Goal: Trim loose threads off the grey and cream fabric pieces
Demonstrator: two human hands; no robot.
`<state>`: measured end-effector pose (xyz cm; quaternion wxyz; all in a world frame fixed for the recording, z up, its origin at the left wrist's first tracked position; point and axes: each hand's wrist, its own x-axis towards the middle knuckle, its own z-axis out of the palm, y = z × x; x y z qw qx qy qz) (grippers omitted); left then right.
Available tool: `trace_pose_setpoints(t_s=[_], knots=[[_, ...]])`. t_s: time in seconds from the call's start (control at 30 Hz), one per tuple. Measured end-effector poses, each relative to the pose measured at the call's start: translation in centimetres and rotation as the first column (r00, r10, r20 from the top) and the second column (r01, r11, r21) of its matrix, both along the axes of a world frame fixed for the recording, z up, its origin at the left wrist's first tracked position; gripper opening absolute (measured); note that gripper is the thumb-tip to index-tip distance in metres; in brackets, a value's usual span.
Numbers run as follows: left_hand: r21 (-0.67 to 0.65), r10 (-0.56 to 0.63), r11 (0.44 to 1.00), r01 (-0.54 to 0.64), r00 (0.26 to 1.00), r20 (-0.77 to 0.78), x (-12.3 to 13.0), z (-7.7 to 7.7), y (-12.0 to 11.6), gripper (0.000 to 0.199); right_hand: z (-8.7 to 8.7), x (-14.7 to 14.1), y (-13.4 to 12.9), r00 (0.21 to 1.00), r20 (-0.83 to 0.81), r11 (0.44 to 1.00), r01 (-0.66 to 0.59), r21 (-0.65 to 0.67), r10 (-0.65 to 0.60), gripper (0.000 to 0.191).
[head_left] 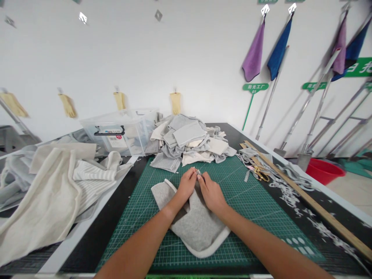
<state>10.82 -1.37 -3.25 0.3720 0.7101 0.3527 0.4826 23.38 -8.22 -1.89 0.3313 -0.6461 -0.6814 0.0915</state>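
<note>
Head cam: left hand (186, 185) and right hand (212, 192) pinch cloth (202, 231) at its 12 o'clock, probably edge work; next likely needs steady grip.

Reaches Inward, Pinches Tight

Extends a bare left forearm (139, 246) and a bare right forearm (258, 238) forward, slanting inward. Holds left hand (186, 183) and right hand (212, 193) close together, with fingers curled under, thumbs on top and fingertips nearly meeting.

white wall (203, 50) | pale floor (356, 193) at right | black-topped table (106, 221)
</note>
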Motion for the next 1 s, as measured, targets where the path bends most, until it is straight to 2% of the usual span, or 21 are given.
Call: trace_pose_setpoints(t_s=[0.3,0.67,1.0], knots=[[-0.010,0.001,1.000,-0.001,1.000,-0.006,-0.04,-0.21,0.01,0.020,0.23,-0.27,-0.25,1.000,0.022,1.000,-0.005,-0.010,0.005,0.033],[0.005,0.014,1.000,-0.014,1.000,-0.013,-0.05,-0.07,-0.21,0.021,-0.35,-0.17,0.11,0.999,0.047,1.000,0.008,0.008,-0.008,0.035],[0.012,-0.004,1.000,0.004,1.000,-0.008,-0.05,-0.02,-0.06,0.022,-0.20,-0.05,0.12,0.997,-0.078,0.999,-0.010,0.031,0.013,0.038]])
